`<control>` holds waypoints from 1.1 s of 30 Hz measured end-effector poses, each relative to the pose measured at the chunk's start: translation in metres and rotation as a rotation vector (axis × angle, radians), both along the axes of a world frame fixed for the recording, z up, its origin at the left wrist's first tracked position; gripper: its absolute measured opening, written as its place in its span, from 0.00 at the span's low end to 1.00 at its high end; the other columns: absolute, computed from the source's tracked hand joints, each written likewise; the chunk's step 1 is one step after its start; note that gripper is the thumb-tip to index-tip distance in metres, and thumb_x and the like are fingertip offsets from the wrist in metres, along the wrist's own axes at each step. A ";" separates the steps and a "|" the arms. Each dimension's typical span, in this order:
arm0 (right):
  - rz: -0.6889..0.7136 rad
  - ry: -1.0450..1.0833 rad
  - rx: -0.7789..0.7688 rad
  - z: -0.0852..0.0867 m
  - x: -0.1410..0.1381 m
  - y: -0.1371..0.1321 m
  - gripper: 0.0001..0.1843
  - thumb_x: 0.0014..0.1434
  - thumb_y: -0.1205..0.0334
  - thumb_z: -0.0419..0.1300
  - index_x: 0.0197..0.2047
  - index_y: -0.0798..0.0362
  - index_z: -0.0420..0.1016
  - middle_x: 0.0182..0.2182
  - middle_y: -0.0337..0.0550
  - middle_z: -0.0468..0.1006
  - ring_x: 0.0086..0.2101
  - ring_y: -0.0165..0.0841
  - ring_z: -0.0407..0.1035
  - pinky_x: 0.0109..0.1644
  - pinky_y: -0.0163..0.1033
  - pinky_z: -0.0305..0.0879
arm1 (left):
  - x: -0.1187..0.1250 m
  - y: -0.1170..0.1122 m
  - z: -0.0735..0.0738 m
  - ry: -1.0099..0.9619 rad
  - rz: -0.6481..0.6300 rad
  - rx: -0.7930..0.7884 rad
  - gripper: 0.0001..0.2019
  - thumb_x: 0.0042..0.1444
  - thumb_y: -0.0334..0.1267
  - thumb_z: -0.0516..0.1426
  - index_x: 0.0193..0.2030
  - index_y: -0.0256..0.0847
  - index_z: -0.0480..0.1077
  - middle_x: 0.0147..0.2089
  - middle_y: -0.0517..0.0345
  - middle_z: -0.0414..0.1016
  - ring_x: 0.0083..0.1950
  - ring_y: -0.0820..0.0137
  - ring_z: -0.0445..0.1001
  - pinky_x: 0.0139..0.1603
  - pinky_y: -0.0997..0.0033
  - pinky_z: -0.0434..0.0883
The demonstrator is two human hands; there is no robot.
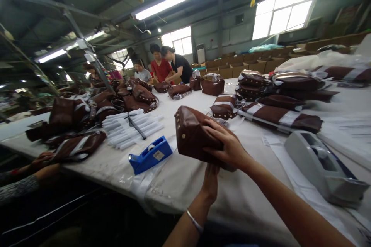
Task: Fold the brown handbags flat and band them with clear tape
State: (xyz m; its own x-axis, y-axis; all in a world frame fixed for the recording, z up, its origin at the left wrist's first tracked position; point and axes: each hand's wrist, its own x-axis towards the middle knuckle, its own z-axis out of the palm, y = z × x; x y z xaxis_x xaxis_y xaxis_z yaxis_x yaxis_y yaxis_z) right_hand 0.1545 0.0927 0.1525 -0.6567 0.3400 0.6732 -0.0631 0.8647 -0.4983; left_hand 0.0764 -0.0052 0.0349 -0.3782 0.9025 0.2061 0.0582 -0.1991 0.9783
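Observation:
A dark brown leather bag (193, 133) with gold studs along its edge is held up over the table, tilted. My right hand (227, 142) lies across its side with the fingers spread and the thumb below, gripping it. From underneath, my left hand (211, 181) supports the bag; its fingers are mostly hidden behind it. A silver bangle circles my left wrist. Just left of the bag stands a blue tape dispenser (152, 155). Behind the bag lies another studded brown bag (224, 106) with a pale band around it.
White rolled tubes (131, 128) lie left of centre. Brown bags pile up at the left (63, 114) and right (284, 121). A grey tape dispenser (321, 166) sits at right. A co-worker's hands (43, 166) touch a banded bag at left. Several people (162, 67) stand across the table.

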 end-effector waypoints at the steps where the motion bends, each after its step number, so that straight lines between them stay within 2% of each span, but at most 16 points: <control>1: -0.004 -0.114 0.095 -0.009 0.002 -0.001 0.35 0.58 0.59 0.67 0.68 0.43 0.64 0.69 0.45 0.59 0.68 0.48 0.50 0.72 0.60 0.50 | 0.014 -0.007 -0.004 -0.129 -0.054 -0.043 0.26 0.70 0.50 0.41 0.68 0.44 0.60 0.68 0.46 0.67 0.70 0.59 0.64 0.67 0.53 0.68; 3: -0.009 -0.296 0.214 -0.037 0.006 -0.005 0.38 0.57 0.65 0.66 0.69 0.43 0.62 0.66 0.45 0.64 0.67 0.48 0.55 0.70 0.62 0.54 | 0.032 -0.028 -0.008 -0.283 -0.149 -0.161 0.24 0.66 0.53 0.49 0.60 0.42 0.70 0.61 0.43 0.74 0.61 0.56 0.74 0.58 0.53 0.75; 5: 0.003 -0.408 0.277 -0.068 0.015 -0.010 0.40 0.57 0.69 0.64 0.71 0.44 0.58 0.66 0.46 0.65 0.66 0.47 0.56 0.69 0.62 0.56 | 0.032 -0.056 -0.001 -0.268 -0.281 -0.276 0.20 0.60 0.52 0.58 0.51 0.39 0.77 0.49 0.43 0.81 0.46 0.55 0.82 0.46 0.53 0.80; 6: 0.018 -0.442 0.298 -0.079 0.021 -0.012 0.42 0.57 0.71 0.62 0.72 0.45 0.56 0.67 0.46 0.63 0.67 0.45 0.55 0.69 0.61 0.56 | 0.026 -0.069 0.007 -0.223 -0.326 -0.304 0.19 0.58 0.50 0.60 0.47 0.38 0.78 0.43 0.45 0.83 0.38 0.57 0.83 0.41 0.54 0.80; 7: 0.028 -0.463 0.315 -0.086 0.029 -0.014 0.43 0.57 0.72 0.61 0.73 0.45 0.53 0.68 0.45 0.61 0.67 0.44 0.53 0.70 0.60 0.56 | 0.016 -0.079 0.017 -0.070 -0.374 -0.306 0.16 0.60 0.49 0.59 0.45 0.39 0.79 0.40 0.49 0.83 0.35 0.61 0.82 0.42 0.57 0.80; 8: 0.026 -0.479 0.326 -0.089 0.037 -0.014 0.44 0.57 0.72 0.61 0.74 0.46 0.50 0.69 0.45 0.58 0.68 0.43 0.51 0.71 0.58 0.55 | 0.002 -0.085 0.029 0.117 -0.304 -0.261 0.14 0.62 0.48 0.58 0.44 0.42 0.79 0.39 0.52 0.83 0.35 0.64 0.82 0.42 0.60 0.80; 10: -0.016 -0.507 0.346 -0.084 0.056 -0.011 0.48 0.58 0.71 0.61 0.75 0.46 0.44 0.70 0.45 0.55 0.69 0.44 0.49 0.71 0.57 0.55 | -0.030 -0.085 0.052 0.506 0.046 -0.076 0.12 0.65 0.44 0.56 0.48 0.46 0.77 0.47 0.55 0.83 0.47 0.65 0.81 0.53 0.61 0.77; 11: -0.057 -0.522 0.361 -0.079 0.067 -0.006 0.49 0.58 0.70 0.62 0.75 0.46 0.42 0.71 0.45 0.54 0.69 0.45 0.49 0.71 0.58 0.54 | -0.045 -0.079 0.060 0.707 0.134 -0.020 0.14 0.64 0.44 0.58 0.55 0.47 0.74 0.55 0.54 0.80 0.57 0.62 0.77 0.62 0.56 0.73; 12: -0.107 -0.536 0.380 -0.074 0.077 -0.001 0.50 0.58 0.70 0.62 0.76 0.46 0.40 0.71 0.45 0.53 0.69 0.46 0.49 0.71 0.59 0.53 | -0.058 -0.072 0.065 0.883 0.158 0.016 0.22 0.61 0.44 0.61 0.61 0.47 0.70 0.63 0.52 0.74 0.65 0.59 0.70 0.67 0.52 0.68; 14: -0.194 -0.561 0.417 -0.070 0.097 0.010 0.51 0.59 0.68 0.63 0.76 0.46 0.38 0.71 0.45 0.51 0.69 0.49 0.48 0.71 0.62 0.52 | -0.077 -0.055 0.063 1.135 0.088 0.043 0.36 0.55 0.43 0.66 0.68 0.45 0.60 0.69 0.49 0.65 0.71 0.56 0.61 0.71 0.47 0.63; 16: -0.241 -0.578 0.444 -0.074 0.113 0.018 0.48 0.61 0.67 0.61 0.76 0.45 0.38 0.72 0.45 0.51 0.68 0.50 0.49 0.70 0.63 0.54 | -0.085 -0.045 0.050 1.247 -0.004 0.057 0.37 0.54 0.39 0.67 0.69 0.44 0.59 0.68 0.49 0.67 0.69 0.58 0.65 0.69 0.50 0.67; 18: -0.253 -0.570 0.460 -0.087 0.122 0.021 0.42 0.65 0.69 0.56 0.76 0.42 0.40 0.71 0.43 0.52 0.68 0.48 0.51 0.68 0.61 0.58 | -0.086 -0.043 0.029 1.281 -0.008 0.106 0.29 0.59 0.33 0.62 0.66 0.45 0.63 0.65 0.53 0.71 0.66 0.62 0.69 0.66 0.55 0.71; 20: -0.273 -0.524 0.446 -0.103 0.125 0.018 0.39 0.67 0.72 0.51 0.75 0.38 0.43 0.69 0.40 0.57 0.66 0.45 0.55 0.67 0.59 0.61 | -0.082 -0.048 0.009 1.280 0.062 0.199 0.23 0.63 0.28 0.56 0.64 0.45 0.65 0.63 0.55 0.74 0.65 0.65 0.70 0.65 0.58 0.72; 24: -0.342 -0.389 0.397 -0.126 0.121 0.006 0.37 0.68 0.76 0.47 0.73 0.34 0.48 0.65 0.37 0.65 0.62 0.40 0.63 0.66 0.55 0.64 | -0.077 -0.058 -0.013 1.218 0.181 0.300 0.25 0.62 0.20 0.49 0.61 0.46 0.68 0.59 0.58 0.77 0.65 0.66 0.70 0.63 0.56 0.74; 28: -0.298 -0.404 0.396 -0.118 0.120 0.007 0.36 0.68 0.75 0.47 0.72 0.35 0.51 0.65 0.37 0.65 0.61 0.41 0.65 0.63 0.53 0.68 | -0.085 -0.060 -0.005 1.078 0.100 0.158 0.24 0.60 0.21 0.53 0.59 0.47 0.69 0.58 0.59 0.78 0.60 0.69 0.75 0.62 0.62 0.74; 33: -0.258 -0.500 0.451 -0.096 0.126 0.024 0.33 0.65 0.74 0.50 0.69 0.36 0.62 0.63 0.38 0.69 0.53 0.41 0.72 0.53 0.45 0.75 | -0.099 -0.065 0.018 1.022 0.190 -0.057 0.25 0.53 0.31 0.65 0.58 0.45 0.69 0.56 0.54 0.76 0.59 0.63 0.73 0.60 0.58 0.74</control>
State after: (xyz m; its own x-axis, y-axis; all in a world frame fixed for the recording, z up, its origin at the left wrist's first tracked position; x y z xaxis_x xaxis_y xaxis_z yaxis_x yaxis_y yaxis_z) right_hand 0.2808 0.1164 0.0562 -0.8592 0.2858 0.4244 0.3133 0.9496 -0.0051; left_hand -0.0227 -0.0698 0.0530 -0.1840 0.8649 0.4671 0.8901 -0.0549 0.4524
